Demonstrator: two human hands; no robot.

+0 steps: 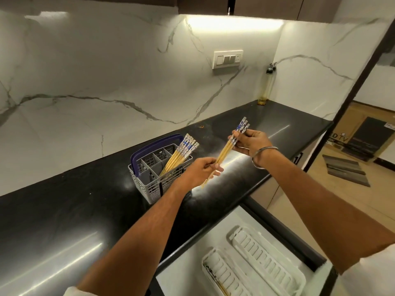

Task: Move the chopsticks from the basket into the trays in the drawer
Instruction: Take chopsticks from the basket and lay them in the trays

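Observation:
A bundle of yellow chopsticks with blue-and-white patterned tops (227,148) is held in the air above the black counter. My left hand (202,170) grips its thin lower end, and my right hand (251,143) holds its patterned upper end. More chopsticks (178,155) lean in the grey slotted basket (154,190) on the counter, just left of my left hand. Below, the open drawer (193,256) holds two white ribbed trays, the right tray (267,256) and the left tray (220,274). Something thin and yellow, maybe a chopstick (222,288), lies along the left tray's edge.
A purple-rimmed lid or tray (149,147) stands behind the basket. A tall oil bottle (267,84) sits in the far counter corner below a wall switch plate (228,59). Boxes and dark boards (346,169) lie on the wooden floor at the right.

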